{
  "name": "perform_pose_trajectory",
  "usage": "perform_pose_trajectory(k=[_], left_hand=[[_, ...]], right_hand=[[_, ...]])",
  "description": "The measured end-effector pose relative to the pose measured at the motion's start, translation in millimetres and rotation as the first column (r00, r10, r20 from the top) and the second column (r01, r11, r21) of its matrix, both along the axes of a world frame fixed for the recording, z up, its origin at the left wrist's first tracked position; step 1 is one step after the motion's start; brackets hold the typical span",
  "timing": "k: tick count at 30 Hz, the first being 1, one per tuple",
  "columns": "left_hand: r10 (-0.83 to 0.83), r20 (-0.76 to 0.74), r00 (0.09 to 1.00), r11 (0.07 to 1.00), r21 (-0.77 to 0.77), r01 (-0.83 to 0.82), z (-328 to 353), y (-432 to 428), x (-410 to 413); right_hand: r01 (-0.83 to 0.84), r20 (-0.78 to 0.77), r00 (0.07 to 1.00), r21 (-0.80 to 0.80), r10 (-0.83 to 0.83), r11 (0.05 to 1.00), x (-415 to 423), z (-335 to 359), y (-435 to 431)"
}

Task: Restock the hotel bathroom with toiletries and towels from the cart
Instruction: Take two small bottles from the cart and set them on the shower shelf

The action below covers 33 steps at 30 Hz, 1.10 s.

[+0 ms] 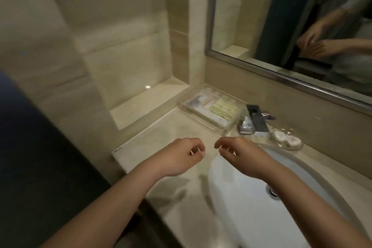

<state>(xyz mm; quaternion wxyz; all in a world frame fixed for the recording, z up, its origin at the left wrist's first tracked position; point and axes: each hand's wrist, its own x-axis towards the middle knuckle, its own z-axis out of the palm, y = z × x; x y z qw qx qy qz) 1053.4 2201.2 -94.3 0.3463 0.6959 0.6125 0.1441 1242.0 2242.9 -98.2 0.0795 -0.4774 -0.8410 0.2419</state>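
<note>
Beige tiled wall (100, 16) across the left and back, stepped into a shallow ledge (145, 102) beside the counter. Framed mirror (261, 16) upper right, reflecting two hands, blurred. Pale stone counter (161, 147) running from the lower middle toward the mirror. White sink (251, 197) sunk into the counter at right, drain (272, 192) toward its right side.

Left hand (181, 157) held above the bare counter, just left of the sink. Fingers (196, 144) loosely curled toward the thumb, nothing seen in the grip. Right hand (239, 155) level with it, over the sink's left rim. Fingers (223, 143) likewise in a loose curl, holding nothing visible. Tips of the two hands near each other, not touching.

Clear tray (201, 120) at the back of the counter below the mirror's corner, beyond the hands. Inside it, flat toiletry packets (213, 108), white and yellow, labels too blurred to read. Chrome tap (257, 121) just right of the tray, behind the sink. Glass dish (300, 146) right of the tap, with two round white soaps (279, 136) inside.
</note>
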Motion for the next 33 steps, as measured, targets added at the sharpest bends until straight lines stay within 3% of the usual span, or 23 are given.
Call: perform_pose_trajectory(k=[4, 7, 14, 23, 29, 33], left_hand=[[0.137, -0.045, 0.99, 0.99, 0.02, -0.136, 13, -78, -78], [0.235, -0.066, 0.97, 0.97, -0.054, -0.239, 16, -142, -138], [0.529, -0.098, 0.843, 0.835, -0.117, -0.538, 10, -270, -242], [0.881, -0.077, 0.466, 0.461, -0.076, -0.884, -28, -356, -285], [0.976, -0.109, 0.187, 0.179, -0.082, -0.98, -41, -426, -280], [0.995, -0.087, 0.054, 0.049, -0.061, -0.997, -41, -472, -267]], right_hand=[[-0.171, 0.018, 0.985, -0.009, 0.171, 0.985, -90, 10, -47], [-0.32, 0.023, 0.947, -0.029, 0.321, 0.947, -161, 9, -85], [-0.644, -0.001, 0.76, -0.13, 0.65, 0.754, -306, -8, -156], [-0.9, 0.054, 0.394, -0.181, 0.917, 0.397, -449, -29, -234], [-0.96, 0.093, 0.162, -0.214, 0.982, 0.179, -486, -40, -293], [-0.975, 0.074, 0.039, -0.216, 0.997, 0.054, -501, -41, -336]])
